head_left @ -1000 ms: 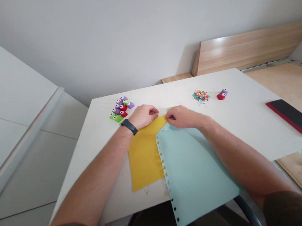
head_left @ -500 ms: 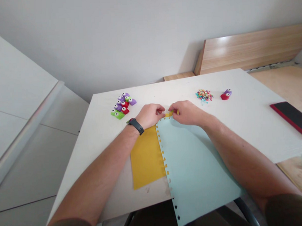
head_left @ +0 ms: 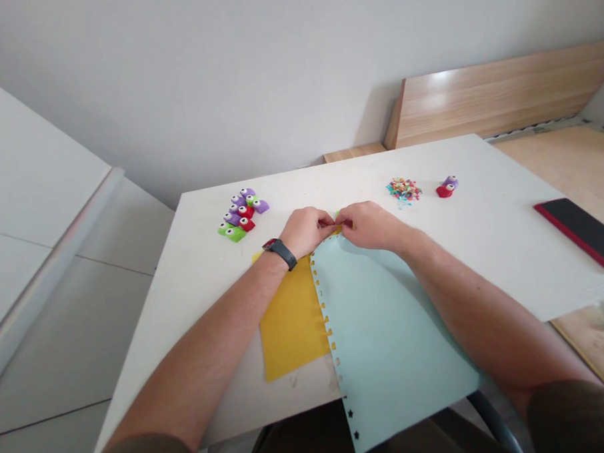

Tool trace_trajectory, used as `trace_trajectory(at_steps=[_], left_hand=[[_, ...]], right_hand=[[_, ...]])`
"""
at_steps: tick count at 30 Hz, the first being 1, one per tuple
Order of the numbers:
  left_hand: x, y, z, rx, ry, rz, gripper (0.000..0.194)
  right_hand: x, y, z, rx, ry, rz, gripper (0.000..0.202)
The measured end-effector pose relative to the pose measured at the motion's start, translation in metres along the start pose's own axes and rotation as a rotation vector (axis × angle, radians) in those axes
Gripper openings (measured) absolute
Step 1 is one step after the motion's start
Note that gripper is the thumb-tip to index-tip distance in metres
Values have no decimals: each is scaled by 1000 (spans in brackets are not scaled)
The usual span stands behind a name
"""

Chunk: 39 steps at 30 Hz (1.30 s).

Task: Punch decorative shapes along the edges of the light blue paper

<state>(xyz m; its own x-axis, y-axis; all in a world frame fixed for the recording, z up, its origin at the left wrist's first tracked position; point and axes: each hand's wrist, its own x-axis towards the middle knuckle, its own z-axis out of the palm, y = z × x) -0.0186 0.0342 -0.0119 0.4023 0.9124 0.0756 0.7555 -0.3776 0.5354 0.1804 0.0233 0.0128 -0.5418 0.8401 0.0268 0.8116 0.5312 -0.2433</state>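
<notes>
While the blue sheet (head_left: 401, 329) overlaps it, left hand (head_left: 307, 231) and right hand (head_left: 376, 224) pinch the yellow sheet (head_left: 292, 324) along its top.

1. At twelve o'clock on my feed I see a plain pale-grey wall (head_left: 255, 75), evenly lit.
2. At nine o'clock I have white panels (head_left: 25, 312) with dark seams.
3. A white table (head_left: 483, 245) spreads across my centre.
4. At two o'clock I see a wood-grain board (head_left: 501, 104), with a glare spot at its top and a soft shadow beside it.
5. Toward three o'clock I see a tan surface (head_left: 559, 152).
</notes>
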Motion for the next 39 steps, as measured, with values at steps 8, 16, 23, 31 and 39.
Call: trace_trajectory(at_steps=[8,16,23,31,39], left_hand=[[4,0,2,42,-43,-21,24],[-1,4,1,141,-36,-11,24],[-1,2,4,133,5,-16,23],[4,9,-1,120,-64,-78,24],[6,9,-2,198,-73,-22,21]], right_hand=[[-1,1,2,-3,11,-21,31],[1,2,1,7,-7,3,33],[1,3,2,8,17,-2,33],[1,2,1,6,19,-2,34],[1,2,1,1,21,-10,34]])
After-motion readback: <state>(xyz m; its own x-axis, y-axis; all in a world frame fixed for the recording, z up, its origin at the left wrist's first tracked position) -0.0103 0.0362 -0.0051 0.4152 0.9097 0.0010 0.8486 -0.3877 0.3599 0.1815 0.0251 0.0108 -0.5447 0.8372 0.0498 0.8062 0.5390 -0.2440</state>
